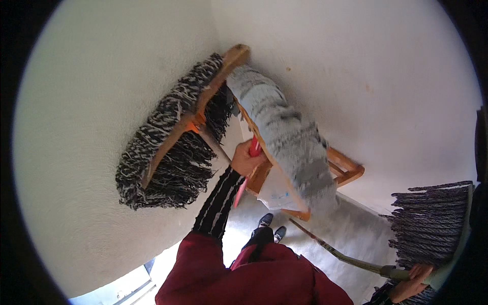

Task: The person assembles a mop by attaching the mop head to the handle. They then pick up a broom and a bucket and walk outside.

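My left hand (pixel 247 158) is closed round a red-pink handle (pixel 255 146), just under a wide mop with grey, fluffy strands (pixel 282 119) and a wooden edge. To its left, a mop with black-and-white strands (pixel 168 132) stands head-up in the wall corner, its wooden bar tilted and an orange piece at the joint. At the lower right, my right hand (pixel 413 282) wraps round the greenish handle (pixel 356 262) of another mop with dark, ropy strands (pixel 429 223), close to its head. Part of that mop runs out of view.
Pale walls (pixel 366 61) meet in a corner behind the mops. A brown wooden frame (pixel 348 168) sticks out behind the grey mop. Below hangs a whitish sheet-like thing (pixel 274 195). My dark shoes (pixel 265 219) stand on a grey floor (pixel 351 223); bright light comes from the lower left.
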